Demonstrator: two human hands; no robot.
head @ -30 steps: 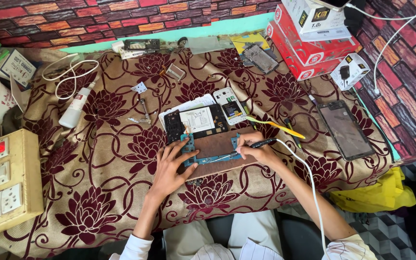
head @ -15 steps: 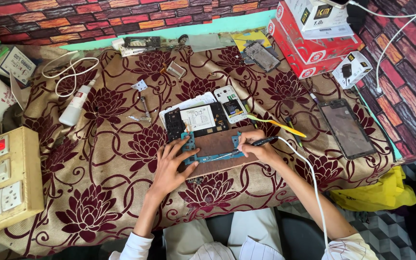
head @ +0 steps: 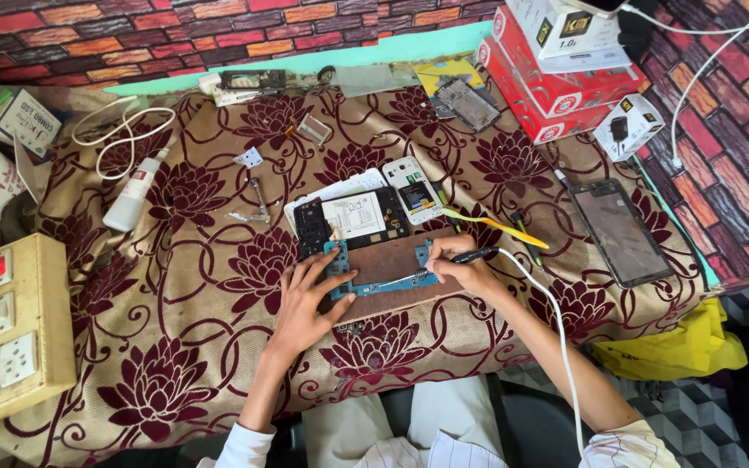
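- Little is changing since the earlier frames: both hands are staying on the work, the right one shifting only slightly
- The left hand [head: 303,299] is lying with fingers spread, pressing the blue circuit board [head: 373,270] onto the brown wooden block [head: 392,276]
- The right hand [head: 461,267] is clamping the corded soldering iron [head: 444,266], its tip touching the board just left of the fingers
- An opened phone body [head: 348,221] is lying just beyond both hands; a yellow tool [head: 496,227] is resting beyond the right hand
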